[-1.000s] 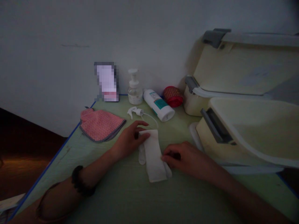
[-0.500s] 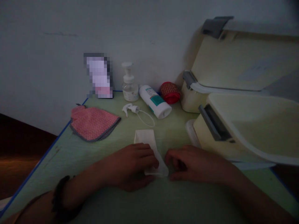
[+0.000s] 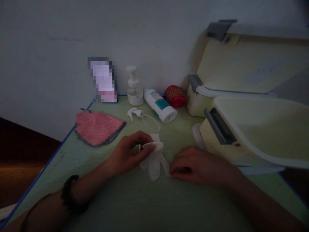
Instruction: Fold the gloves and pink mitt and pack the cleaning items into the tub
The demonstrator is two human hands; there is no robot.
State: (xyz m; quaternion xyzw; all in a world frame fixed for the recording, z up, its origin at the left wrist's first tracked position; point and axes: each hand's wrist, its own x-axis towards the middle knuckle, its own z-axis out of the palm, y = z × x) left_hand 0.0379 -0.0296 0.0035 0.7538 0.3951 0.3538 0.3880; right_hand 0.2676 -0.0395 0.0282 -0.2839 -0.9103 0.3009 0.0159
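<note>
A thin white glove [image 3: 154, 166] lies near the middle of the table, its finger parts pointing toward me and its cuff lifted into a loop. My left hand [image 3: 136, 149] pinches that cuff between thumb and fingers. At the glove's right side, my right hand [image 3: 193, 167] has its fingers closed on the end of one finger part. Behind the cuff shows a flat white piece [image 3: 154, 137], and I cannot tell whether it belongs to the glove. Just beyond lies a white spray nozzle [image 3: 138, 112] with a thin tube.
On the left is a pink cloth [image 3: 98, 128]; behind it a blurred phone [image 3: 103, 80] leans on the wall. A pump bottle [image 3: 135, 93], a white bottle [image 3: 160, 104] on its side and a red round item [image 3: 176, 96] line the back. Open cream bins [image 3: 217, 129] occupy the right.
My left hand has risen and now grips the glove's cuff, which has folded up off the table. The right hand has closed on one finger part.
</note>
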